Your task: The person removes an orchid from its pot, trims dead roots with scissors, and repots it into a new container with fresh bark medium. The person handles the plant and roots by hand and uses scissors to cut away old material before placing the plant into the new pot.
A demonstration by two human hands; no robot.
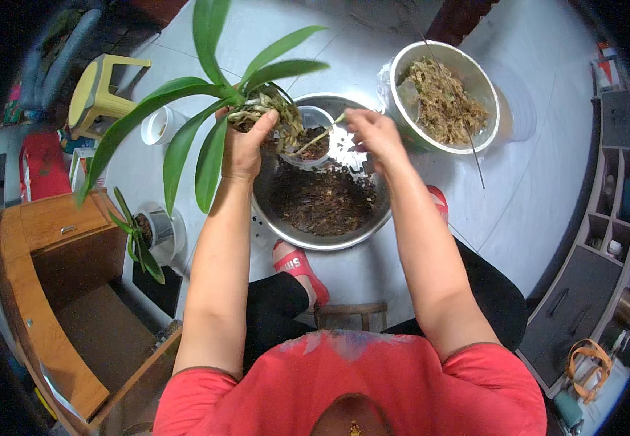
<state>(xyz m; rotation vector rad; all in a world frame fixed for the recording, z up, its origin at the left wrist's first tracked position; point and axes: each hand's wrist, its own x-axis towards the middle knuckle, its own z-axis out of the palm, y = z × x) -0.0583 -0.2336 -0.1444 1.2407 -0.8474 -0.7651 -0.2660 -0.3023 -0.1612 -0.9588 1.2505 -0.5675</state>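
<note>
My left hand [245, 147] grips an orchid [233, 97] by its root ball [287, 120], with the long green leaves spreading up and left. Between the fingertips of my right hand [376, 136] is the end of a long pale root [317, 140] drawn out from that ball. Below both hands stands a round metal basin [320, 243] holding dark bark potting mix [323, 201]. A clear plastic pot [323, 113] with some bark inside sits in the basin, partly hidden by the roots.
A white bucket [494, 131] of dry moss [443, 103] stands at right, a thin rod [475, 158] across it. Left are a yellow stool [89, 92], a white pot [157, 128], a small potted orchid [151, 229] and a wooden cabinet [53, 226]. Grey shelving [571, 283] lines the right.
</note>
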